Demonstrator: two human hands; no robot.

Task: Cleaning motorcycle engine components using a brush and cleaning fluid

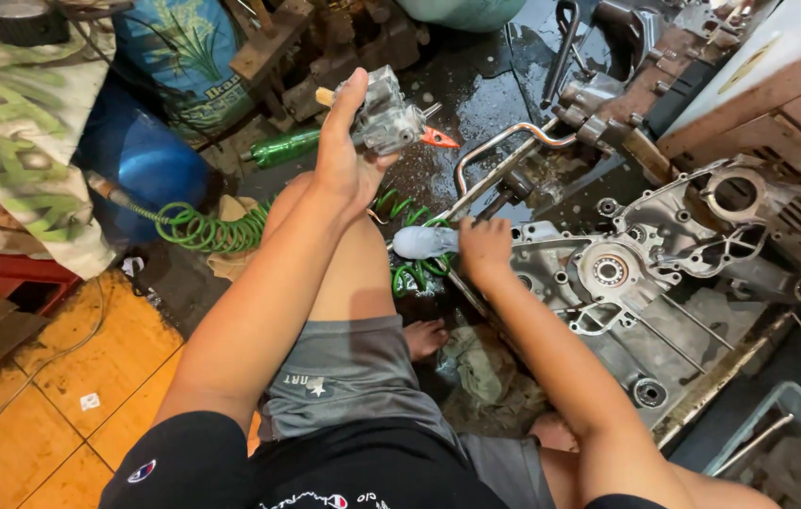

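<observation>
Grey cast metal fills my left hand (344, 155): I hold a small engine part (386, 118) up in front of me, arm stretched forward over my knee, wrist bent back a little. My fingers are wrapped around its near side and my thumb stands up along its left edge, so the grip is closed firmly on the part. A short wooden-looking stub pokes out beside my thumb, and an orange nozzle tip (439, 139) juts out to the right of the part, just past my fingertips.

My right hand (483, 251) is lower and closer to me, forearm angled in from the right. It is curled shut around the handle of a pale blue air blow gun (424, 242), whose body points left from my fist. A green coiled hose (202, 229) runs from below that grip away to the left across the wet dark floor (476, 99).

Just right of my right hand lies a large silver engine case (627, 283), flat on the ground, with a round bearing (610, 271) in its middle. Beyond my left hand, a green bottle (284, 148) lies on its side. Under my right forearm sits a crumpled rag (480, 372), beside my bare foot (426, 336).
</observation>
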